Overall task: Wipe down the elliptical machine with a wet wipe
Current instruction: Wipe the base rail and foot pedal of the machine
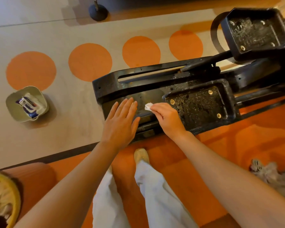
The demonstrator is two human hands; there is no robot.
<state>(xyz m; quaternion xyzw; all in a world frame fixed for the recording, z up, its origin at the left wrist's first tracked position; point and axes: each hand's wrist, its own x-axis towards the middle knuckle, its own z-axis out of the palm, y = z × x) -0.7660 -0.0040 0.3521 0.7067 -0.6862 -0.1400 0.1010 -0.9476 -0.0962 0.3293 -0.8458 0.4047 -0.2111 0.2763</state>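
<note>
**Wipe meets grime on the elliptical's rear rail**

Pale trouser legs [155,191] and a shoe [141,154] sit closest, on the orange floor [204,162]. Beyond them both bare arms reach to the elliptical machine [155,76], a heavy, rigid black frame that likely will not shift under pressure. Left hand [120,119] lies flat, fingers straight and together, on the rail's end, steadying. Right hand [166,117] pinches a small crumpled wet wipe [148,106] against the scuffed panel beside the near pedal [199,104]. Soft, limp and damp, it probably tears easily, so it suits a bunched fingertip grip. A speckled far pedal [253,33] looks untouched. Well left, a wipe packet [28,104] rests in a grey bowl [11,109] on pale flooring with orange circles [90,61].
</note>
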